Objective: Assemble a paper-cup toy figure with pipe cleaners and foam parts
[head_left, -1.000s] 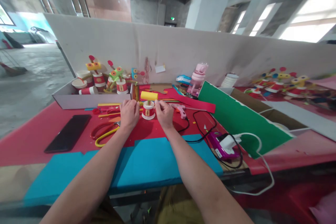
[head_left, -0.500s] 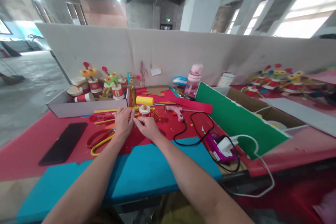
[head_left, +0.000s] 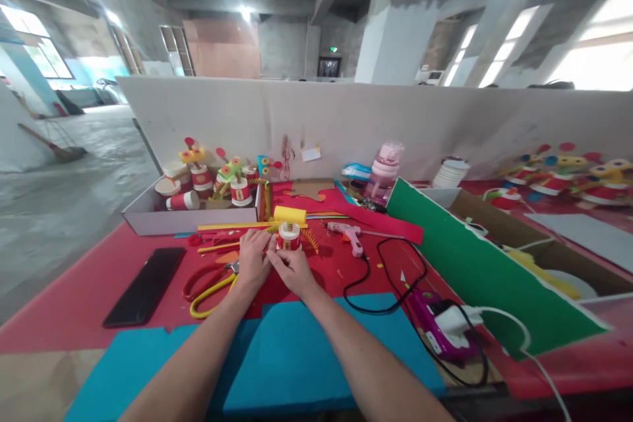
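Note:
A red and white paper cup [head_left: 289,238] stands upside down on the red table, in front of my fingertips. A yellow paper roll [head_left: 290,214] tilts just behind its top. A yellow-and-dark coiled strip [head_left: 310,241] sticks out at the cup's right side. My left hand [head_left: 256,254] is closed at the cup's left, its fingers bent over. My right hand [head_left: 293,270] is closed before the cup, thumb and fingers meeting the left fingertips. What they pinch is too small or hidden to make out. Red-and-yellow-handled pliers [head_left: 213,290] lie beside my left wrist.
A pink glue gun [head_left: 347,237] with a black cord lies right of the cup. Beyond it are a purple power strip [head_left: 445,330] and a green-sided box [head_left: 475,277]. A phone [head_left: 145,287] and a white tray [head_left: 192,221] of cup figures are left. Blue sheet [head_left: 297,356] lies in front.
The yellow roll has gone from upright above the cup on its coil to lower, tilted behind it. My hands stay together by the cup. The camera view has shifted to the left and up.

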Motion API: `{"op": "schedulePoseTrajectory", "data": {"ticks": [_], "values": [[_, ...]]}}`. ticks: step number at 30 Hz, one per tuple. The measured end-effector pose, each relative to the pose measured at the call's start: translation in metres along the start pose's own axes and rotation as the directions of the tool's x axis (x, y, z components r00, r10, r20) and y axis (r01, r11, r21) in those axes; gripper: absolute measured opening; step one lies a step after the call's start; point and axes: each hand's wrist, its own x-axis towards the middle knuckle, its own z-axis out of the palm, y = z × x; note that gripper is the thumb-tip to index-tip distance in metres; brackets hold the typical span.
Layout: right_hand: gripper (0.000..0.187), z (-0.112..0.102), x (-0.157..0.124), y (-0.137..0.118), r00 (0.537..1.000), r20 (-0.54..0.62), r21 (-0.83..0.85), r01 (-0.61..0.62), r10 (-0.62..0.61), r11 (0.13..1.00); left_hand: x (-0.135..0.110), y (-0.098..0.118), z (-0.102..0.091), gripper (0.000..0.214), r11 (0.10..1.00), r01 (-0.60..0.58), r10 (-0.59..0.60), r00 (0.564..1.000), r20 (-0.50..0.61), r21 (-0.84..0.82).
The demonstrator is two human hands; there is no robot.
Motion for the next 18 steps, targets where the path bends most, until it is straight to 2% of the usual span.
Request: {"op": "schedulePoseTrajectory", "data": {"ticks": [13, 18], "values": [[0.051, 0.000, -0.001, 0.004, 0.997, 0.011, -0.013, -0.074, 0.074, 0.997, -0.002, -0.001, 0.003, 0.034, 1.000, 0.013, -0.011, 0.999, 0.043, -0.027], [0.055, 0.001, 0.000, 0.008, 0.991, 0.072, -0.011, -0.116, 0.117, 0.993, -0.004, -0.004, 0.005, 0.032, 1.000, -0.006, 0.008, 0.998, 0.062, -0.022]]}}
